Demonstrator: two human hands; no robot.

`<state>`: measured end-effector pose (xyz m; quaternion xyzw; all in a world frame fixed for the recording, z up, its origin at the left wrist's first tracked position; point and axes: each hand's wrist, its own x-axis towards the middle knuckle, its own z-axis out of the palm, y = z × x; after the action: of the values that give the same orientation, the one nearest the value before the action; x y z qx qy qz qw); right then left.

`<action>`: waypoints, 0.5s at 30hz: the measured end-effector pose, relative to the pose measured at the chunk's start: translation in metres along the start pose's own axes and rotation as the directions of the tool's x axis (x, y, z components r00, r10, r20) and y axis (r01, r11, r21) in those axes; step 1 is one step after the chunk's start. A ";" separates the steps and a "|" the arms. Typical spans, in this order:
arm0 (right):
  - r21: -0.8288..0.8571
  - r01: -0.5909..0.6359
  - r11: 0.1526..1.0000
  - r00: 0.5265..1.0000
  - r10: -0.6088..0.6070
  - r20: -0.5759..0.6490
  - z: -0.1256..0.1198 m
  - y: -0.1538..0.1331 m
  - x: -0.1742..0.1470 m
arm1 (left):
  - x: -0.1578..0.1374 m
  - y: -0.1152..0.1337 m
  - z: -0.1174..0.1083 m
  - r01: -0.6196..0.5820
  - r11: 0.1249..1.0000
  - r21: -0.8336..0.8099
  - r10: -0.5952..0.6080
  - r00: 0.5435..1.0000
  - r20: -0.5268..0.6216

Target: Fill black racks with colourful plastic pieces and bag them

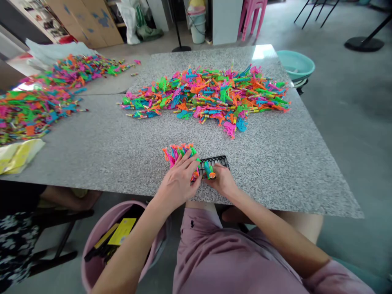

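My left hand (180, 177) lies over a row of brightly coloured plastic novelty pieces (176, 152), its fingers stretched across them and its thumb along the near side. These pieces stand packed in the left part of a black plastic grid rack (225, 160) near the table's front edge. My right hand (222, 179) is closed around a green-and-blue plastic piece (208, 167) with an orange end, over the rack's right part. Its fingertips are partly hidden. The rack's left part is covered by the pieces and my left hand.
A long heap of similar pieces (211, 94) spreads across the grey speckled table (275, 155). More heaps (27, 110) lie at left beside yellow packets (21, 155). A pink tub (92, 245) with black and yellow items stands below. Another person's arm (70, 198) shows at far left.
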<state>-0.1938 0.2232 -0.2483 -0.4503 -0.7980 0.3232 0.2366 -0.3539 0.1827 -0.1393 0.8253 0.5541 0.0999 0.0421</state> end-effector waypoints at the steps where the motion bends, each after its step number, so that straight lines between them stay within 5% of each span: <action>1: -0.020 0.001 1.000 1.000 -0.001 0.009 -0.001 -0.001 0.001 | 0.001 0.000 0.001 0.000 1.000 0.006 0.000 1.000 -0.010; 15: -0.216 -0.009 0.976 0.972 0.060 0.229 -0.006 -0.019 0.023 | 0.005 0.002 0.008 0.076 0.995 0.059 -0.074 0.996 -0.044</action>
<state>-0.2119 0.2380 -0.2281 -0.4457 -0.8423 0.2907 0.0855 -0.3487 0.1871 -0.1458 0.8025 0.5883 0.0989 0.0092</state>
